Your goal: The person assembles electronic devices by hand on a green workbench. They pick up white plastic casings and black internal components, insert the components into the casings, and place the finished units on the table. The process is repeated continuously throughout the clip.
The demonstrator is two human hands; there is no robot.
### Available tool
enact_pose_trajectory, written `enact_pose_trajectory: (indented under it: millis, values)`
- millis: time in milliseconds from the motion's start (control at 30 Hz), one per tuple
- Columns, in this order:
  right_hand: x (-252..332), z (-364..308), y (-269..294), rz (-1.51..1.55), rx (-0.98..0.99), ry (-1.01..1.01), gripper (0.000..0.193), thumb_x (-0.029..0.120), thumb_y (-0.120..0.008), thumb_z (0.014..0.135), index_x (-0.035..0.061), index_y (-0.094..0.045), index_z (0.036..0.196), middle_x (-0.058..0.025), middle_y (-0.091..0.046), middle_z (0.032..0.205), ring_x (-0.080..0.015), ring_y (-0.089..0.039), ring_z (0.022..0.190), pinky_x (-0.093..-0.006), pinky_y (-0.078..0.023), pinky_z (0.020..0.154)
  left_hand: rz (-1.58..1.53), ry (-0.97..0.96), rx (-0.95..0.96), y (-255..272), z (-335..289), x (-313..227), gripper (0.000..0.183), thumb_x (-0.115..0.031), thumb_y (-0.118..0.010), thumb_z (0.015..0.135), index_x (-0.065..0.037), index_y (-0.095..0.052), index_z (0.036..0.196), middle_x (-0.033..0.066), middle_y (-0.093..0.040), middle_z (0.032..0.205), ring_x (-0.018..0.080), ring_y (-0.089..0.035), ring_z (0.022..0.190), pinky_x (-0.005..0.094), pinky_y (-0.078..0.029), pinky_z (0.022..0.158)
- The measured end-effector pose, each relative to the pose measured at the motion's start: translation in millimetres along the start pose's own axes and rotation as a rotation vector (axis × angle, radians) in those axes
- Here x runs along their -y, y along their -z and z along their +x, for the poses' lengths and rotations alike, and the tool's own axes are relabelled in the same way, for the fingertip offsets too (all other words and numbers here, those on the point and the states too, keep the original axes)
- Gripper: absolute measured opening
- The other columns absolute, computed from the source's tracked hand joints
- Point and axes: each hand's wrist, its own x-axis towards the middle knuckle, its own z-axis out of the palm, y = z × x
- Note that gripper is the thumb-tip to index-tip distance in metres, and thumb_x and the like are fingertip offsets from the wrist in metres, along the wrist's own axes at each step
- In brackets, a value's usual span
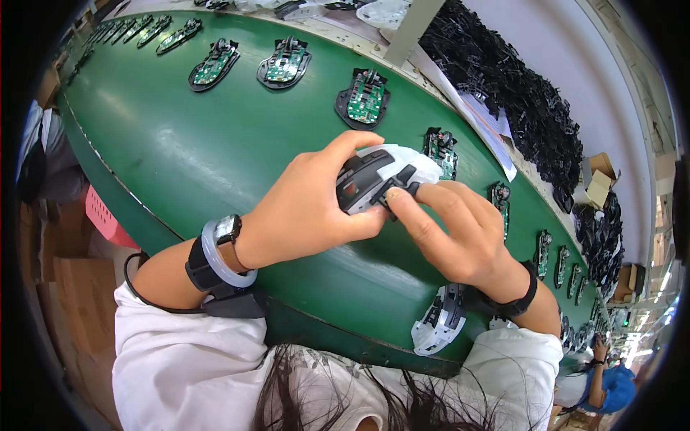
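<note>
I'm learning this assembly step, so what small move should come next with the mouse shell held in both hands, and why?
Probably press down with the right thumb to seat the dark piece. The left hand cradles the white mouse shell above the green belt, and the right hand has its thumb on the black button piece, which seems to sit slightly proud of the shell. Whether it has clicked in cannot be told.

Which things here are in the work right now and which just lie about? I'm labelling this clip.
In hand:
- left hand
- right hand
- mouse shell, held by both

Lying about:
- white shell at the belt edge
- circuit boards in a row
- green belt
- black parts heap
</note>
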Motion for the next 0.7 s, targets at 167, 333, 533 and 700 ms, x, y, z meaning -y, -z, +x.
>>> enact_pose_trajectory:
  millis: [167, 333, 533, 700]
  values:
    - [13, 5, -6, 0.245, -0.040, -0.328, 0.031, 0.010, -0.074, 0.068, 0.0034, -0.064, 0.096, -0.0080, -0.057, 0.086, -0.0221, -0.057, 0.067, -0.0302, -0.050, 0.058, 0.055, -0.105, -0.093, 5, 0, 8, 0.059, -0.013, -0.072, 0.068, -0.002, -0.049, 0.121, 0.0146, -0.064, 0.098, 0.0173, -0.063, 0.088, 0.0294, -0.049, 0.079]
    - [16, 14, -8, 0.688, -0.048, -0.852, 0.024, 0.000, -0.070, 0.073, 0.0057, -0.060, 0.093, -0.0043, -0.058, 0.085, -0.0146, -0.056, 0.068, -0.0258, -0.044, 0.053, 0.130, -0.097, -0.043, 5, 2, 10, 0.057, -0.017, -0.075, 0.069, -0.001, -0.053, 0.119, 0.0137, -0.064, 0.099, 0.0187, -0.064, 0.086, 0.0294, -0.049, 0.079]
    - [-7, 17, 5, 0.680, 0.105, -0.628, 0.023, -0.006, -0.065, 0.075, 0.0038, -0.061, 0.095, -0.0060, -0.059, 0.084, -0.0146, -0.056, 0.071, -0.0254, -0.046, 0.060, 0.129, -0.099, 0.010, 11, 5, 10, 0.054, -0.020, -0.077, 0.070, 0.000, -0.057, 0.115, 0.0114, -0.065, 0.098, 0.0170, -0.063, 0.086, 0.0287, -0.049, 0.079]
    - [-3, 11, -12, 0.570, 0.043, -0.547, 0.026, -0.012, -0.067, 0.071, 0.0023, -0.065, 0.092, -0.0075, -0.059, 0.096, -0.0135, -0.058, 0.072, -0.0229, -0.047, 0.061, 0.038, -0.038, 0.050, 9, 8, 15, 0.051, -0.020, -0.077, 0.070, 0.000, -0.058, 0.114, 0.0083, -0.065, 0.099, 0.0138, -0.061, 0.088, 0.0278, -0.048, 0.080]
